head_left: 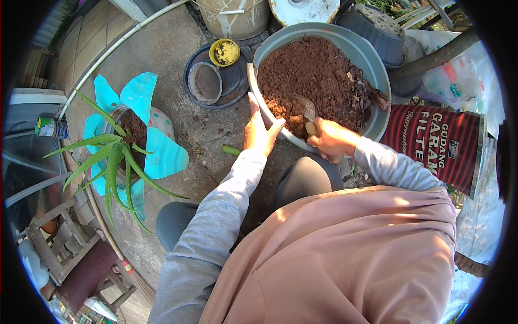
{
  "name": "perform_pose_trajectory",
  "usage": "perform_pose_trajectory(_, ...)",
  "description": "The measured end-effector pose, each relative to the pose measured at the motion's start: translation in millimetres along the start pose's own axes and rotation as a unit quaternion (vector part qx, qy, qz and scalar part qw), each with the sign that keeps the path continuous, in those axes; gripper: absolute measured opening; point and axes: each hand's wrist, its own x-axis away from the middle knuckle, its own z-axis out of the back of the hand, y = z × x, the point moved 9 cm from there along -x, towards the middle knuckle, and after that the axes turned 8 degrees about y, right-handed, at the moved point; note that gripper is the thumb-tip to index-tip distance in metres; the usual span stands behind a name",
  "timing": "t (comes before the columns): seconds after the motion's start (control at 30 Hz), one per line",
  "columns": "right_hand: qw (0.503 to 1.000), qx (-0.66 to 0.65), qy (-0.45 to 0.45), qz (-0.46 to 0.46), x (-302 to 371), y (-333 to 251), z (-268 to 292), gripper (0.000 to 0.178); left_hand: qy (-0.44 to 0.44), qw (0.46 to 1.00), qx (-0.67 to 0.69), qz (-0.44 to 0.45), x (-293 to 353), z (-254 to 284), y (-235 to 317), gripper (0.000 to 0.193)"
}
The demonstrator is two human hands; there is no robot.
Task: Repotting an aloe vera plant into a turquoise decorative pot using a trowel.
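Observation:
A large grey-green tub [349, 35] of brown soil [310, 67] stands in front of me. My left hand [259, 129] grips its near left rim, with the thumb lying toward the soil. My right hand [333, 139] is closed round the handle of a small trowel [307, 107] at the near rim. The trowel's blade is down in the soil, partly covered by loose clumps. To my left an aloe vera plant [116, 148] leans over a pot containing soil, with turquoise petal-shaped flaps [164, 154] spread round it.
Beyond the tub stand a stained bucket [232, 19] and a black pot [375, 32]. A dark tray [232, 97] bears a small yellow pot [224, 52] and a round dish. At right lies a red-and-black striped sack [402, 127]; a wooden stool [65, 237] is at far left.

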Motion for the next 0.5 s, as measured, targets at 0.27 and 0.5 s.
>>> perform_pose_trajectory(0.27, 0.940, -0.322, -0.027, -0.112, -37, -18, -26, 0.019, 0.000, 1.000, 0.001, -0.008, -3, 1, 0, 0.098)
perform_pose_trajectory(0.5, 0.871, -0.461, -0.055, -0.159, -58, -24, -24, 0.016, -0.036, 0.999, 0.010, 0.019, -1, -2, 3, 0.098)
